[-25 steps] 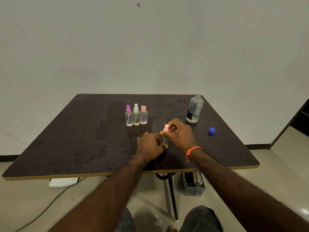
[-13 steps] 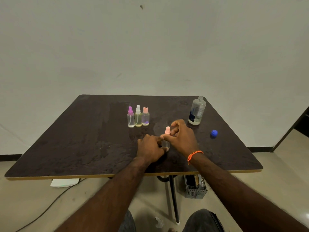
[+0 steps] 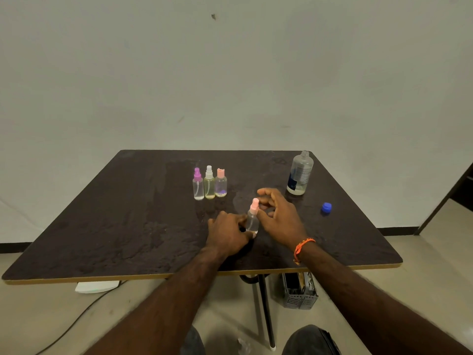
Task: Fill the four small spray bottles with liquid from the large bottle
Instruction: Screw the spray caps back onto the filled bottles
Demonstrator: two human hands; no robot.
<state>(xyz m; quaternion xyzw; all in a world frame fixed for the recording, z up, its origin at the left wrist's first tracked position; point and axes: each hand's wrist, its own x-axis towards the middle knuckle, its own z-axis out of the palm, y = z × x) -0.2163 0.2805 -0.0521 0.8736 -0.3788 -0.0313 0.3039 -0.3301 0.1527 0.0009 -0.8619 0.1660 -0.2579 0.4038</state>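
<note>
Left hand (image 3: 227,235): fingers curled round the lower body of a small spray bottle (image 3: 253,219), holding it upright on the bench (image 3: 115,226).
Right hand (image 3: 279,216): fingers spread and relaxed just beside the bottle's pink top; whether a fingertip touches it is hard to tell.
Other small bottles (image 3: 209,185): three in a row, capped, further back.
Large bottle (image 3: 300,173): uncapped, back right corner.
Blue cap (image 3: 326,208): lying apart, near the right edge.
Room: pale wall, grey basket (image 3: 299,290) on the floor.
</note>
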